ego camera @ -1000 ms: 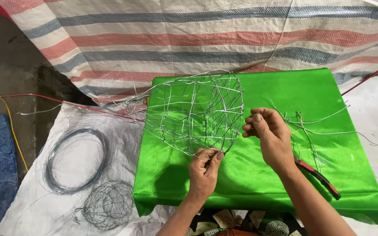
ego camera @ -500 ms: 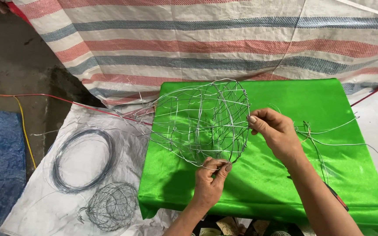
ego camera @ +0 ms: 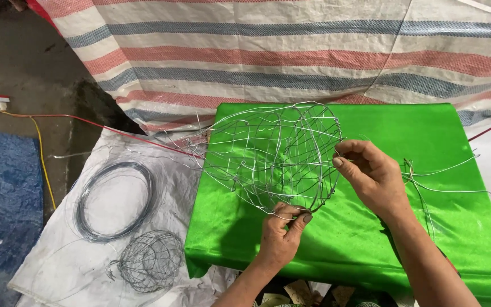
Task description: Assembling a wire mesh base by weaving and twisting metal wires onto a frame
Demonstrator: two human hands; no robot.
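Pinched between thumb and fingers of both hands is a rounded wire basket frame (ego camera: 274, 156), an open lattice of thin, shiny metal strands. Left hand (ego camera: 282, 230) is closed on the frame's lower rim, nearest the person; right hand (ego camera: 370, 173) is closed on its right-hand rim. The frame stands tilted over the left half of a green cloth (ego camera: 450, 131), smooth and glossy satin, drawn over a flat, box-like support with a straight front edge and a rounded near-left corner. The frame's left bulge reaches just past the cloth's left edge. To the right of the right hand, loose wire strands (ego camera: 456, 176) trail across the cloth toward its right edge; the rest of that side is bare satin. Beyond the cloth's far edge hangs a woven tarpaulin (ego camera: 291, 45) with red, blue and white stripes, coarse in texture. Left of the cloth, a white woven sheet (ego camera: 58, 267) lies on the floor, carrying a flat coil of dark wire (ego camera: 115, 202) and, nearer the person, a small round wire cage (ego camera: 150, 261); the two lie near but apart. A red cable (ego camera: 115, 131) crosses the sheet's far edge, and a blue mat (ego camera: 1, 216) lies at the far left.
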